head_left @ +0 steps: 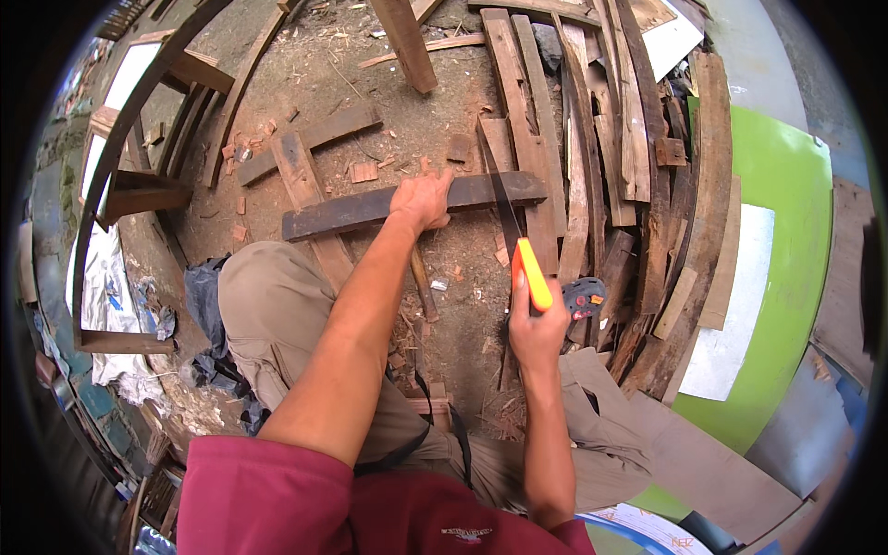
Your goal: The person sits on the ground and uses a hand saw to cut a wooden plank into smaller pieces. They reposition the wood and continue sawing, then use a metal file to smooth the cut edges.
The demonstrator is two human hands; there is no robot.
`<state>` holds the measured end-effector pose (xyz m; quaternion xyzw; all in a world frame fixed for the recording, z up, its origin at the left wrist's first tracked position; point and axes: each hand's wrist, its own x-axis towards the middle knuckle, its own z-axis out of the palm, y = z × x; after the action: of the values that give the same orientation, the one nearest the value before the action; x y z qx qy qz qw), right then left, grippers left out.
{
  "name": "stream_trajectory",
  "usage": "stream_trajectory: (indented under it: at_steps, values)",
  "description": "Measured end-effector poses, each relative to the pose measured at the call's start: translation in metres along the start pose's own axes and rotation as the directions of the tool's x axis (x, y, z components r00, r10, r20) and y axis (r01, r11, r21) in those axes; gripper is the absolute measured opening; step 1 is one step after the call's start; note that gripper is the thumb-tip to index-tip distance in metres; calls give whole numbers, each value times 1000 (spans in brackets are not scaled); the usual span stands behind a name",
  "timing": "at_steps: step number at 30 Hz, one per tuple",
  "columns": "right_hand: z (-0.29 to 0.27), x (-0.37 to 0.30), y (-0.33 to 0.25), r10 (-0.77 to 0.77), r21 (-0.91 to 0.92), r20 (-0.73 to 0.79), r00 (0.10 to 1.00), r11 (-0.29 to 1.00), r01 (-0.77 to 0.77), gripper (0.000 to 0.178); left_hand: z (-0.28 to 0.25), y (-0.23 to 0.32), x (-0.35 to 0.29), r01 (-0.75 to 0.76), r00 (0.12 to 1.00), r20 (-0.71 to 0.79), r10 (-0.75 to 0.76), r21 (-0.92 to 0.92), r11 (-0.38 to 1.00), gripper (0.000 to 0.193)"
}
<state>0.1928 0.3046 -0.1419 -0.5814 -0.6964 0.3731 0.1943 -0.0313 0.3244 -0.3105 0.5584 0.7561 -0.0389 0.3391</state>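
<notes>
A dark wooden beam [342, 215] lies crosswise in front of me, resting on other timber at both sides. My left hand [423, 200] is on top of it near the middle, thumb and fingers closed over its edges. My right hand [539, 324] is wrapped around the yellow-orange handle [534, 277] of a handsaw [505, 205]. Its long dark blade points away from me and crosses the beam near the right end. From this view I cannot tell how deep the teeth sit in the wood. A hammer-like wooden handle [424, 282] shows below the beam; its upper end is hidden.
Stacked old planks [638, 176] line the right side, beside a green sheet [777, 240]. My shoe [585, 298] is close to the saw handle. Crossed boards [296, 166] and reddish wood chips [363, 172] lie beyond the beam. A wooden frame [92, 185] stands at left.
</notes>
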Motion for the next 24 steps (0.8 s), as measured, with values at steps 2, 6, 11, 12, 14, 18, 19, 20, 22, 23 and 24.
stream_trajectory:
  at_steps: [2, 6, 11, 12, 14, 18, 19, 20, 22, 23, 24]
  values:
    - [-37, -62, 14, -54, -16, -33, 998, 998, 54, 15, -7, -3, 2, 24, 1000, -7, -24, -12, 1000, 67]
    - [-75, -107, 19, 52, -39, -38, 998, 998, -53, 11, -6, 6, 3, 15, 1000, -7, -15, 11, 1000, 69]
    - [29, 22, 23, -9, 3, -79, 997, 1000, 9, 25, -10, 9, 8, -12, 999, 34, 12, 0, 1000, 66]
    - [26, 21, 21, -38, -4, -65, 997, 999, 38, 24, -8, 4, 10, 7, 998, 63, -7, 9, 1000, 64]
    - [9, -7, 21, -8, -7, -50, 999, 1000, 8, 22, 4, -1, 1, -6, 999, -36, 8, 34, 999, 66]
    - [-57, -103, 25, 109, 27, -44, 993, 994, -108, 18, -11, 3, -1, 21, 1000, -7, -21, 38, 999, 67]
    - [-57, -103, 19, 41, 2, -61, 997, 999, -41, 18, -11, 3, 3, 17, 1000, -22, -16, 43, 999, 67]
    - [-55, -101, 17, -29, -24, -76, 997, 999, 27, 18, -8, 2, 8, 15, 999, -37, -13, 48, 999, 67]
    - [-16, -44, 24, 57, 39, -53, 997, 998, -55, 21, 8, 3, 6, -24, 994, -109, 29, 42, 999, 62]
    - [7, -9, 32, 19, 14, -80, 997, 1000, -18, 25, 0, 2, 11, -32, 996, -81, 34, 30, 999, 61]
    - [21, 19, 36, -3, 77, -118, 993, 997, 12, 28, -4, 8, 14, -39, 998, -42, 39, 12, 999, 61]
